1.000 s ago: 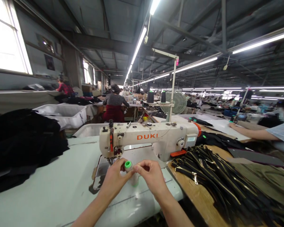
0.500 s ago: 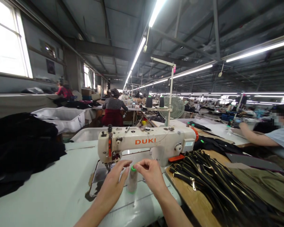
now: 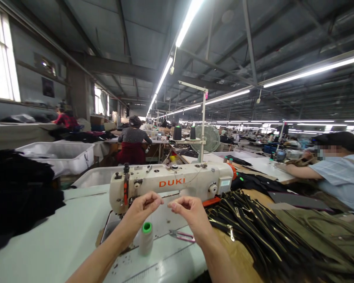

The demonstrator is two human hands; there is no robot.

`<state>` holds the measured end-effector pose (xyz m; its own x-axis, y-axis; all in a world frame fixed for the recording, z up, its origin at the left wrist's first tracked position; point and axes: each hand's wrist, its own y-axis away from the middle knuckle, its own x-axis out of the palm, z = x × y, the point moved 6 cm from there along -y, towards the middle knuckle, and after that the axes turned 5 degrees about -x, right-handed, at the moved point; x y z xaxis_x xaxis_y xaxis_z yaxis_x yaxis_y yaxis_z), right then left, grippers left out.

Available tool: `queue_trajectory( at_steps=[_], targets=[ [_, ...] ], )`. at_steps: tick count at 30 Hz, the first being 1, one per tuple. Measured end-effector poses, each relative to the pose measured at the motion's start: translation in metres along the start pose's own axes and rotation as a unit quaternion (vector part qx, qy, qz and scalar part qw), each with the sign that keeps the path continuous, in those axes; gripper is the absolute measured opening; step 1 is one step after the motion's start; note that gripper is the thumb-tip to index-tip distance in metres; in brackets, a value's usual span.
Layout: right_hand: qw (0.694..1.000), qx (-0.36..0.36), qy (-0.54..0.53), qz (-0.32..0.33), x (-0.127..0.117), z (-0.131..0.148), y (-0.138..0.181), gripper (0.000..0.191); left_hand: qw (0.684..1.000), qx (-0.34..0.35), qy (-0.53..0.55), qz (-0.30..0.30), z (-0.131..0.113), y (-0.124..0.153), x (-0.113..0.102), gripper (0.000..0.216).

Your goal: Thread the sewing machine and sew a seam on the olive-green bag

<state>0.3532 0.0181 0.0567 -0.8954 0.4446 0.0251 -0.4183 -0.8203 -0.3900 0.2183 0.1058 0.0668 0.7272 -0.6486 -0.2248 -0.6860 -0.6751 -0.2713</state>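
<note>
Both hands are held up in front of the white DUKI sewing machine (image 3: 202, 179), their fingertips facing each other with a small gap. My left hand (image 3: 146, 208) is closed in a pinch; whatever is in it is too small to see. My right hand (image 3: 191, 214) also pinches thumb against fingers, and I cannot make out anything between them. Below my left hand, a pale thread cone (image 3: 146, 241) with a green top stands upright on the sewing table (image 3: 76, 232). Thread snips (image 3: 183, 236) lie on the table beside my right wrist.
Black zippers with gold teeth (image 3: 253, 224) and olive fabric (image 3: 318, 232) are heaped at the right. Dark cloth (image 3: 20, 200) is piled at the left. Behind the machine stand white bins (image 3: 59, 155) and a thread stand (image 3: 203, 129). A co-worker (image 3: 339, 177) sits at the right.
My hands have risen away from the thread cone's top, and my left fingers have closed from apart into a pinch. The snips have come into sight. The view has shifted slightly.
</note>
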Motion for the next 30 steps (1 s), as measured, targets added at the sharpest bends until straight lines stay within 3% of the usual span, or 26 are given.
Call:
queue_trajectory(
  at_steps=[5,11,15,18,23,30],
  targets=[
    [0.997,0.045,-0.013,0.053,-0.005,-0.012,0.019,0.034,1.000,0.012,-0.025,-0.002,0.001,-0.009,0.001,0.036],
    [0.997,0.064,-0.029,0.037,-0.011,-0.017,0.028,0.034,0.995,0.050,-0.088,-0.009,-0.013,-0.016,-0.008,0.037],
    [0.996,0.066,-0.045,0.039,-0.009,-0.010,0.031,0.032,0.985,0.074,-0.153,-0.020,-0.026,0.000,-0.007,0.032],
    [0.994,0.064,-0.071,0.052,-0.003,0.000,0.034,0.033,0.983,0.035,-0.178,-0.021,-0.023,0.026,0.004,0.039],
    [0.990,0.068,-0.086,0.088,0.014,0.012,0.046,0.034,0.993,-0.057,-0.091,0.056,-0.005,0.061,0.025,0.049],
    [0.990,0.087,-0.059,0.096,0.028,-0.001,0.061,0.033,0.993,-0.092,-0.066,0.007,0.018,0.078,0.003,0.046]
  ],
)
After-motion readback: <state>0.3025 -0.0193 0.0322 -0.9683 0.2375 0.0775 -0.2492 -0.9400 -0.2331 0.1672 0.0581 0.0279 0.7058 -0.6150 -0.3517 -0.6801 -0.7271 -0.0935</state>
